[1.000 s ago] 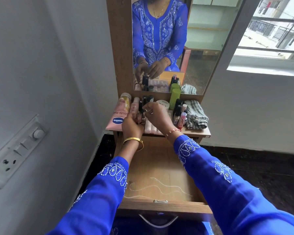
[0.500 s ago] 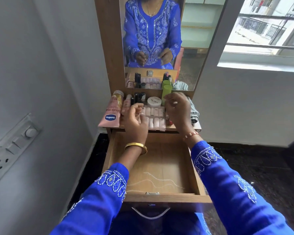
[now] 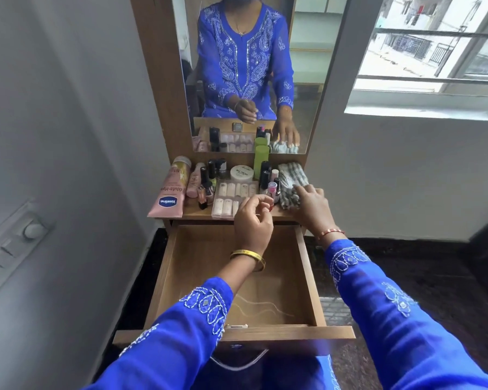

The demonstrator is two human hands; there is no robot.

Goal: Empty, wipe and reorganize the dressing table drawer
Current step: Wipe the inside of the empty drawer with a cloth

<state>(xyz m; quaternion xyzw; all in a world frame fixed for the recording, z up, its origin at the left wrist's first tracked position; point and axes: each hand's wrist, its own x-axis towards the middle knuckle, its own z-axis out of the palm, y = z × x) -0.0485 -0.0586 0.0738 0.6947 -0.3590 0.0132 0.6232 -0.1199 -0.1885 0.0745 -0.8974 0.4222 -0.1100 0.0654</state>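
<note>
Over the open drawer [image 3: 197, 266] the left hand [image 3: 252, 220] is held up, fingers loosely curled, nothing gripped. The right hand [image 3: 312, 205] is laid on the cloth [image 3: 290, 178], fingers fairly straight.

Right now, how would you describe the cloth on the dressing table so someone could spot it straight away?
Look at the wooden shelf under the mirror, above the open drawer. At its far right end lies a folded grey-and-white striped cloth, with the right hand resting on it. It is the only fabric among bottles and tubes.

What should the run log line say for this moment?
drawer: open, emptied | right hand: on folded cloth | left hand: curled, above drawer | stage: before wiping
</note>
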